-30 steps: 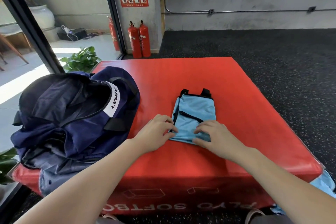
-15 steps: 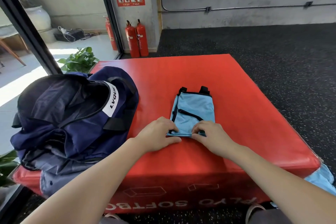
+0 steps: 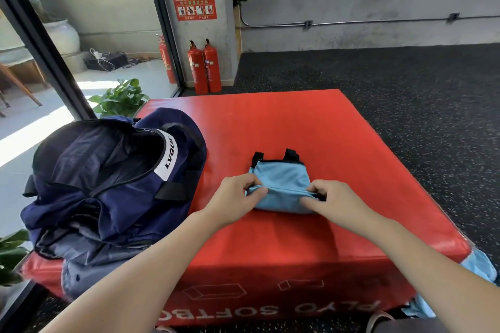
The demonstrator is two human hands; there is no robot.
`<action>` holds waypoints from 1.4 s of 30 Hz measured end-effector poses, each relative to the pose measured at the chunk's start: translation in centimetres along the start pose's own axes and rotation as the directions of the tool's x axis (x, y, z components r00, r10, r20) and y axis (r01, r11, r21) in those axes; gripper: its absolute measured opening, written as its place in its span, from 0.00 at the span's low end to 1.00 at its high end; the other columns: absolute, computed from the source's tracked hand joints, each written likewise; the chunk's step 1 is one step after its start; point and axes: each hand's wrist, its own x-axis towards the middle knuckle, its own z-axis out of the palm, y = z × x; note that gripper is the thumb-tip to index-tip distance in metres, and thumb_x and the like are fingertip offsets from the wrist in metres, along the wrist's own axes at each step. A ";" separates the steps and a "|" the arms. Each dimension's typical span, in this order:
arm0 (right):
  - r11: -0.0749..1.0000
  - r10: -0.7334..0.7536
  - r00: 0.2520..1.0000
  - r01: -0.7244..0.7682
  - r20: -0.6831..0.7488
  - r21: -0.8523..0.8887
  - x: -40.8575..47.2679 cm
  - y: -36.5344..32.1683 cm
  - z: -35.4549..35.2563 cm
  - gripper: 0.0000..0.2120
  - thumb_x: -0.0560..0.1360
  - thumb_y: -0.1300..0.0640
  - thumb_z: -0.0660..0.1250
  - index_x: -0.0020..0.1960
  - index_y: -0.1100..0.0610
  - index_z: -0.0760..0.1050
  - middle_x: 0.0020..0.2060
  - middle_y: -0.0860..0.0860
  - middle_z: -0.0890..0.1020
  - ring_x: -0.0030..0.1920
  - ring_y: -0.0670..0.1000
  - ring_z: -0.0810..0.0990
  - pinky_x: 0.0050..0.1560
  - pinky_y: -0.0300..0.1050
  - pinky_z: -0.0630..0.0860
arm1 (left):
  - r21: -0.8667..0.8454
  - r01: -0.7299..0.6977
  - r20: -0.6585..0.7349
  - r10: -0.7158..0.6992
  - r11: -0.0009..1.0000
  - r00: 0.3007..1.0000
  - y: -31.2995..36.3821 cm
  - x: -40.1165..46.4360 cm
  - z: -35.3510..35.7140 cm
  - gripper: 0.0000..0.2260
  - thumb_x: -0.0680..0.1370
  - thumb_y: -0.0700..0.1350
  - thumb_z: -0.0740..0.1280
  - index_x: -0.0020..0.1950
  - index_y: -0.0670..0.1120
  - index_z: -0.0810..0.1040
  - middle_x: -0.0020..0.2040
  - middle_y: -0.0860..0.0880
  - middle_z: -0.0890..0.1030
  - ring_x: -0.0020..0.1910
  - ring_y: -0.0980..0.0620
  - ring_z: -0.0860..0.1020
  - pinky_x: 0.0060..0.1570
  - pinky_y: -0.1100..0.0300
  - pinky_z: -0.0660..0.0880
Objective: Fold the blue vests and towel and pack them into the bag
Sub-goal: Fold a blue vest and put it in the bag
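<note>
At the lower right, pale blue cloth point(image 3: 479, 265) hung off the corner of the red plyo box point(image 3: 284, 127), mostly cut off by the frame edge, so what it was could not be told. On the box top, the left hand point(image 3: 235, 197) pinched the folded blue vest point(image 3: 281, 184) at its left edge, and the right hand point(image 3: 331, 201) curled its fingers point(image 3: 316, 192) round the fold's right edge, hiding the cloth beneath. Just left lay the open navy bag point(image 3: 113, 178), its inside dark. Beyond stood a potted plant point(image 3: 119, 97) and red fire extinguishers point(image 3: 204, 67).
</note>
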 end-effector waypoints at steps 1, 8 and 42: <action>0.998 0.008 1.000 -0.009 0.019 0.058 -0.1 -0.1 -0.5 0.06 0.75 0.52 0.73 0.40 0.50 0.79 0.29 0.39 0.78 0.31 0.39 0.73 0.35 0.34 0.67 | -0.037 0.009 -0.012 -0.009 0.999 1.000 0.3 -0.1 0.0 0.08 0.78 0.49 0.70 0.40 0.51 0.79 0.31 0.52 0.77 0.31 0.55 0.73 0.35 0.59 0.70; 0.938 0.074 0.997 -0.065 -0.015 0.342 1.0 0.1 -0.8 0.04 0.75 0.51 0.75 0.45 0.51 0.83 0.39 0.49 0.86 0.38 0.42 0.79 0.44 0.44 0.73 | -0.149 0.090 -0.095 -0.104 0.985 0.990 0.8 0.2 0.2 0.09 0.78 0.48 0.71 0.40 0.47 0.80 0.27 0.53 0.69 0.26 0.58 0.64 0.29 0.66 0.62; 0.933 0.356 0.932 -0.359 -0.065 -0.043 4.2 0.8 2.5 0.20 0.74 0.40 0.70 0.60 0.51 0.74 0.48 0.45 0.82 0.53 0.52 0.80 0.54 0.49 0.76 | 0.306 0.266 0.172 -0.327 0.914 0.929 2.8 3.0 2.2 0.12 0.74 0.47 0.67 0.38 0.39 0.81 0.29 0.45 0.82 0.30 0.47 0.80 0.39 0.49 0.81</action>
